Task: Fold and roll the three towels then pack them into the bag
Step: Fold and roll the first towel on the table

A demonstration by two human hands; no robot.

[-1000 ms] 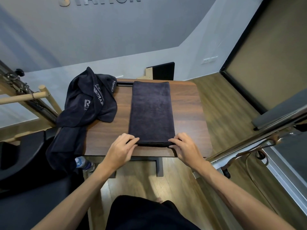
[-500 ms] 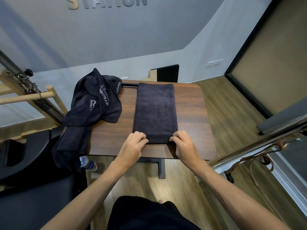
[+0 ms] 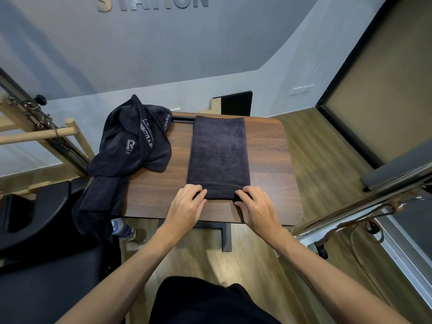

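Curling over the folded towel (image 3: 218,157)'s near rolled edge, left hand (image 3: 187,203) and right hand (image 3: 256,204) grip it.

A wooden table (image 3: 268,160) stood in the middle of the frame. A water bottle (image 3: 121,229) lay on the floor at lower left. Grey letters (image 3: 152,2) were on the wall at the top.

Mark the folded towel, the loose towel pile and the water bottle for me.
folded towel (image 3: 218,155): head view, middle of its flat top.
loose towel pile (image 3: 131,146): head view, crumpled part on the table's left corner.
water bottle (image 3: 121,228): head view, label, low beside the table's near-left edge.
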